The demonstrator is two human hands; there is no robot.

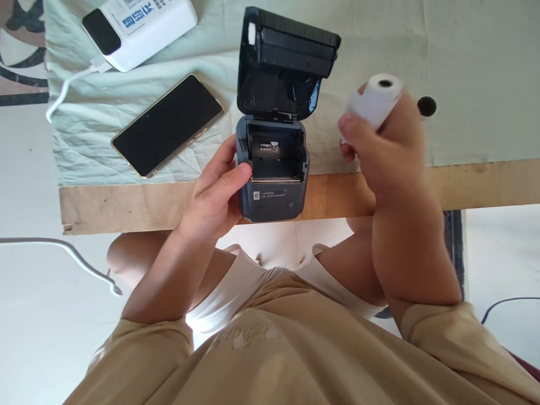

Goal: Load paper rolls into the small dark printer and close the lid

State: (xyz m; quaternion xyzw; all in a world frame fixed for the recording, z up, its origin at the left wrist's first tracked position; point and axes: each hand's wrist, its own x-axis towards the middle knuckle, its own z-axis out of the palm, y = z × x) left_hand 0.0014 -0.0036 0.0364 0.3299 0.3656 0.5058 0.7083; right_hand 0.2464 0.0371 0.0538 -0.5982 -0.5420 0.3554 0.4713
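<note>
A small dark grey printer [272, 199] stands at the near edge of the table with its black lid [282, 62] swung open toward the far side. Its paper bay is empty. My left hand [219, 191] grips the printer's left side, thumb on its top edge. To the right of the printer and a little above the table, my right hand [386, 152] holds a white paper roll [375, 98] with its hollow core facing up.
A black smartphone [166, 125] lies face up left of the printer on the pale cloth [464, 67]. A white power bank [139, 28] with a white cable sits at the far left. A small black cap [426, 105] lies to the right. The bare wooden table edge [126, 205] runs along the front.
</note>
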